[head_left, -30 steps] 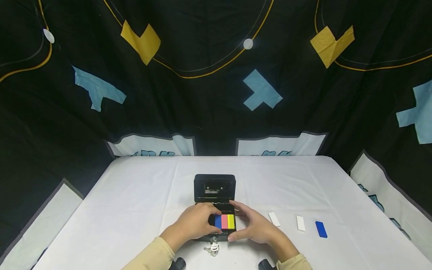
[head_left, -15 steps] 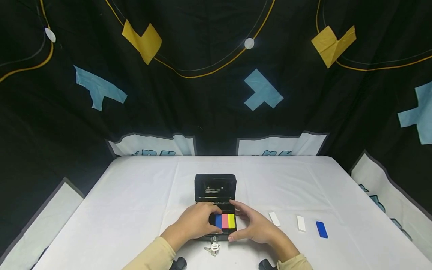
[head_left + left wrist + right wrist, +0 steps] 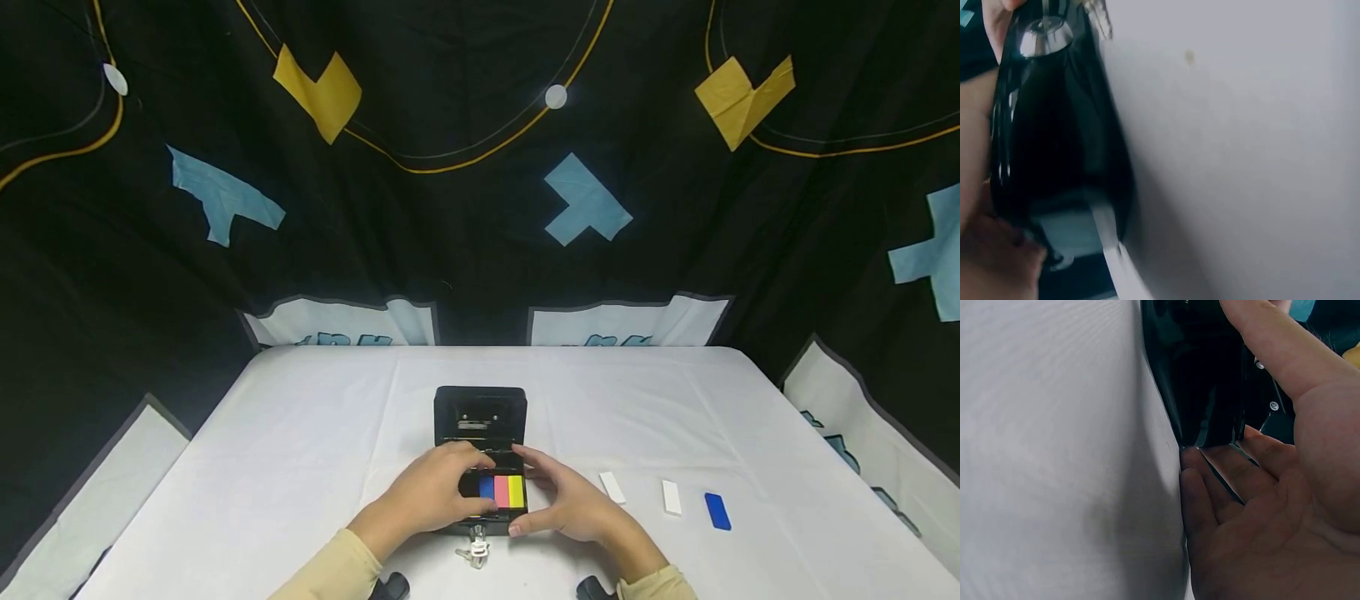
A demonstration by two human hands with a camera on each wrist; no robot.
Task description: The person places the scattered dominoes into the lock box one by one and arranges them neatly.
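Note:
A small black cash box (image 3: 480, 414) stands on the table with its lid raised. Blue (image 3: 487, 486), pink (image 3: 502, 492) and yellow (image 3: 516, 492) blocks lie side by side in its right part. Over the left part of the box is my left hand (image 3: 427, 492), thumb and fingers spread around the blue block, the fingertips a little apart from its far end. My right hand (image 3: 573, 502) holds the box's right side, thumb at the front corner and fingers toward the back; the right wrist view shows fingertips touching the black wall (image 3: 1200, 381). Keys (image 3: 476, 552) hang from the front lock.
Two white blocks, a nearer-left one (image 3: 612, 487) and another (image 3: 671, 497), lie right of my right hand, with a blue block (image 3: 717, 511) beyond them. A white cloth covers the table (image 3: 315, 433). Behind it hangs a dark patterned curtain (image 3: 450, 250).
My left hand's fingers have moved slightly away from the blue block's far end, widening the gap to the thumb. The right hand and the box stay in place.

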